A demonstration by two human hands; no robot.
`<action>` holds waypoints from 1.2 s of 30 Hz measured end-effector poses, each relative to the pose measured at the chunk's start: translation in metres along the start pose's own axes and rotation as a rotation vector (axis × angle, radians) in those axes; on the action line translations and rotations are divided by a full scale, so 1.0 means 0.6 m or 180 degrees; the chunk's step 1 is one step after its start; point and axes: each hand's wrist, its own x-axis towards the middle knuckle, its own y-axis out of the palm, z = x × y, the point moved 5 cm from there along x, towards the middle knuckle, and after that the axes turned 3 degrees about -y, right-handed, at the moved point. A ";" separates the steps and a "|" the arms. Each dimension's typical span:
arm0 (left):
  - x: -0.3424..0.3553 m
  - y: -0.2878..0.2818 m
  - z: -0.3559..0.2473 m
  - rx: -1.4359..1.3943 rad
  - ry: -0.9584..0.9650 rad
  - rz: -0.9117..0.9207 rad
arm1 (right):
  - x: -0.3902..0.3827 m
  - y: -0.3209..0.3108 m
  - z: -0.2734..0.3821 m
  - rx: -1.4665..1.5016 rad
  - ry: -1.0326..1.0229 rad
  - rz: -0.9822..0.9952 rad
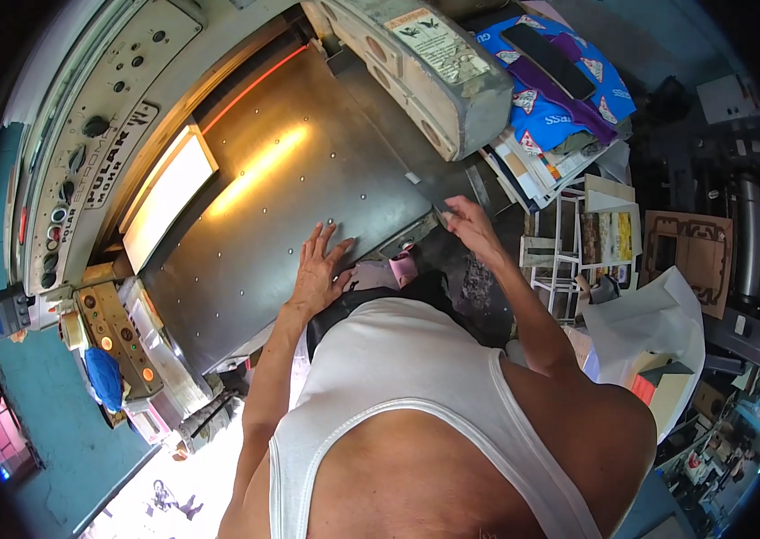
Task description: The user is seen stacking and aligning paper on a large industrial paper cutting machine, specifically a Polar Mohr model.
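The left hand [319, 269] is laid flat, fingers spread wide, on the steel table [290, 180] of a paper cutter, near its front edge. The right hand [468, 223] is closed in a narrow pinch on a thin dark strip [429, 193] at the table's right corner. The strip's long axis runs from the fingertips toward eleven o'clock, and the right hand is the nearer one. A stack of white paper [167, 193] is seen at nine o'clock, well apart from both hands
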 end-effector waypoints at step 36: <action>-0.166 -0.101 0.129 -0.0102 -0.1015 -0.1107 | 0.146 -0.006 0.491 -0.4304 -0.2609 -0.1871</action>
